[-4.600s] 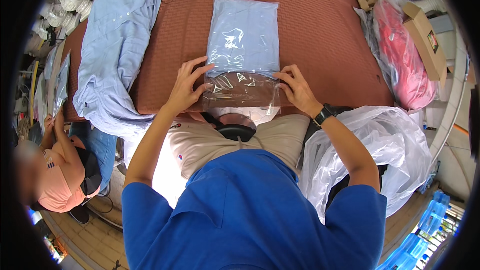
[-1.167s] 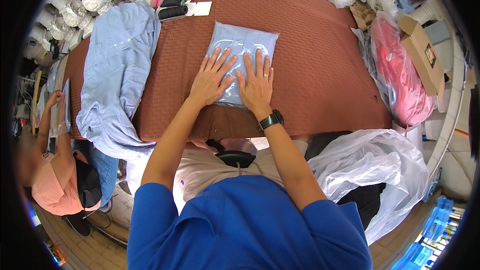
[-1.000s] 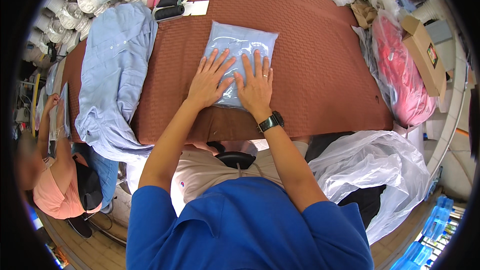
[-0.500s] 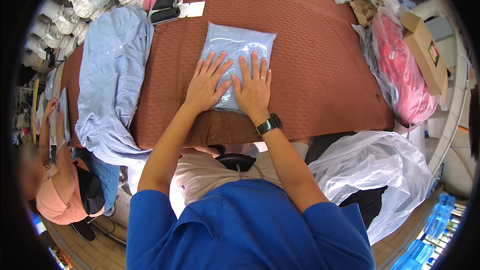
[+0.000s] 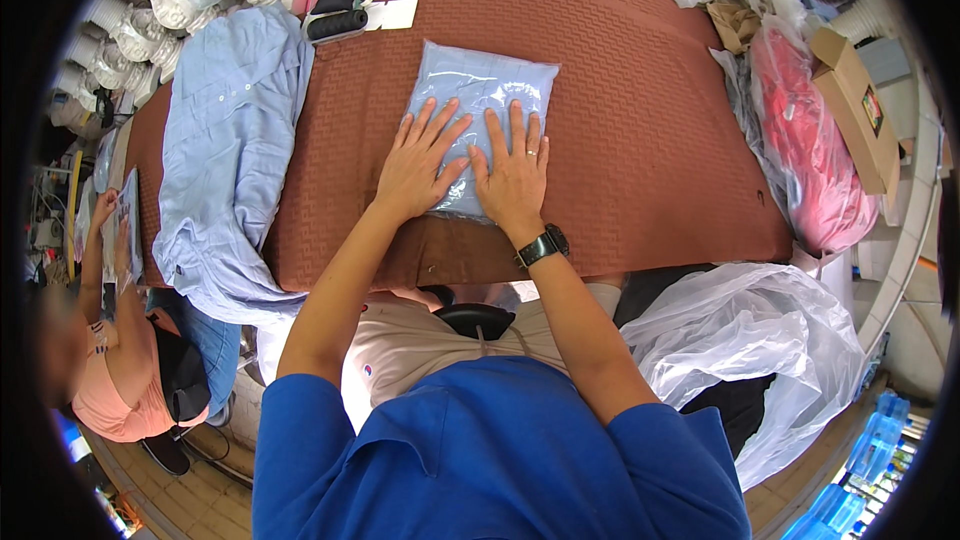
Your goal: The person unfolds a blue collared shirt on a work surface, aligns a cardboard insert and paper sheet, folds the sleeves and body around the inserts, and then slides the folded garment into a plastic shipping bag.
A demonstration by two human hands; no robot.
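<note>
A folded light-blue garment in a clear plastic bag [image 5: 487,80] lies flat on the brown-covered table [image 5: 640,140]. My left hand [image 5: 420,165] rests on its left half, fingers spread and pressing flat. On the right half lies my right hand [image 5: 512,175], also flat with the fingers apart; it wears a ring, and a dark watch [image 5: 542,246] is on the wrist. Both palms cover the near part of the bag. To the left, a light-blue shirt [image 5: 235,120] is laid lengthwise, its near end hanging over the table edge.
Red cloth in clear plastic [image 5: 805,130] and an open cardboard box [image 5: 857,115] sit at the right edge. A black thread spool [image 5: 337,26] and white card [image 5: 391,14] lie at the far left. Large clear plastic sheeting [image 5: 750,340] is low right. Another person [image 5: 120,370] works at far left.
The whole view has shifted slightly. Both hands stay flat on the bagged garment, with only slight finger movement at most.
</note>
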